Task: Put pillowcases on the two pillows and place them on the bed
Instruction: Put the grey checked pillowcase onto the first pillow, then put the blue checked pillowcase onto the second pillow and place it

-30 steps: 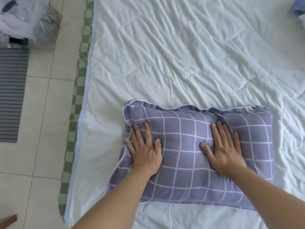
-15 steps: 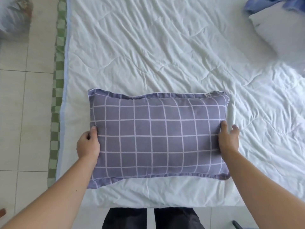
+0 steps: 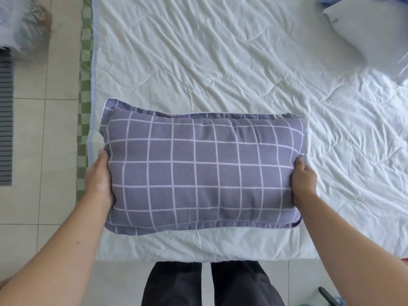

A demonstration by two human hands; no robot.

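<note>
A pillow in a purple pillowcase with a white grid [image 3: 203, 171] is held over the near edge of the bed [image 3: 220, 62], which is covered by a crumpled white quilt. My left hand [image 3: 99, 175] grips its left end, thumb on top and fingers underneath. My right hand [image 3: 302, 180] grips its right end the same way. A second, bare white pillow [image 3: 371, 34] lies at the bed's far right corner, with a bit of blue cloth [image 3: 326, 0] at its top edge.
A green checked sheet edge [image 3: 85, 96] runs along the bed's left side. Tiled floor lies to the left with a striped grey mat [image 3: 5, 129] and a blurred bag [image 3: 24, 27]. My dark trouser legs [image 3: 209, 283] stand at the bed's near edge.
My hands went from pressing flat on top of the pillow to gripping its two ends. The pillow now looks larger and puffier in view, drawn toward the bed's near edge.
</note>
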